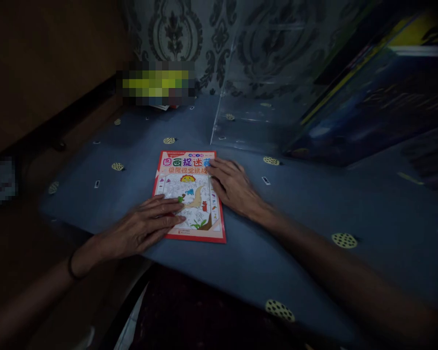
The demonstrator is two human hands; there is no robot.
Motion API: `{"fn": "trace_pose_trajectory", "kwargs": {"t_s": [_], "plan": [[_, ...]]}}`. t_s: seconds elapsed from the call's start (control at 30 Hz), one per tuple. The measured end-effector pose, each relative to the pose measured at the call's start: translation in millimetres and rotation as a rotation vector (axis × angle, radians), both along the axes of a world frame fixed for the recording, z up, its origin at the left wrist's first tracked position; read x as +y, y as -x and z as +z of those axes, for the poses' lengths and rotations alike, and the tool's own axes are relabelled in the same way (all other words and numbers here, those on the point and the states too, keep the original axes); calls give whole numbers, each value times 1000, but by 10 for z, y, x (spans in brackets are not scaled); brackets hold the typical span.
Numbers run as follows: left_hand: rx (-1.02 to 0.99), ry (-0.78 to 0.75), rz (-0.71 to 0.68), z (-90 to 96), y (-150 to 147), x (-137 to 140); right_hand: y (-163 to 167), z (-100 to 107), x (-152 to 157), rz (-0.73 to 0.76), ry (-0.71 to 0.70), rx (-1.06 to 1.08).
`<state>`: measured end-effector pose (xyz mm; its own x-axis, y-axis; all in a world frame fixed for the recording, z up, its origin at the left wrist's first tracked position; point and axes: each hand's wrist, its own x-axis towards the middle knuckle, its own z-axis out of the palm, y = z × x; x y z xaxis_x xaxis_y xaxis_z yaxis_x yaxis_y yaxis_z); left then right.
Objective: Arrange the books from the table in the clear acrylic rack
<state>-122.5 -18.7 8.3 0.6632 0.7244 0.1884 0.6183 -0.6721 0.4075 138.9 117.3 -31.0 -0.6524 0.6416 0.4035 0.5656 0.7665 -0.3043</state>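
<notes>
A picture-puzzle book (200, 235) with a red border, colourful Chinese title letters and cartoon drawings lies closed and flat near the table's front edge. My left hand (146, 223) rests across its lower left part, fingers stretched out over the cover and pointing right. On the book's upper right edge lies my right hand (231, 187), with its fingers extended over the end of the title. Both hands lie on the cover without gripping it. A dark band (71, 266) circles my left wrist.
The blue table (138, 184) has a printed cover with yellow dotted shapes. A clear plastic stand (255, 121) is at the back, with dark blue books (379, 97) to its right. At the back left is a blurred yellow-green item (155, 85). Patterned wallpaper (175, 34) stands behind.
</notes>
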Motion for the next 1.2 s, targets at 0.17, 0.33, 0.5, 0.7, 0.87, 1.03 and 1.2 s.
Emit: {"fn": "trace_pose_trajectory", "kwargs": {"t_s": [0.17,0.33,0.5,0.7,0.87,1.03,1.2], "plan": [[-26,-6,12,-56,9,-8,-13,46,-464,133,-21,28],[-32,-34,55,-36,-12,-26,14,113,-663,311,25,61],[-36,-94,71,-39,-29,-50,269,163,-469,388,120,-17],[-33,-82,83,-89,-9,-58,620,190,-269,416,178,-100],[-71,-49,75,-73,-5,-43,577,193,-261,278,122,-123],[-98,-20,89,-74,-8,-57,333,147,-276,125,75,-129],[-135,-2,350,-147,26,-7,47,39,-404,-8,34,-144]]}}
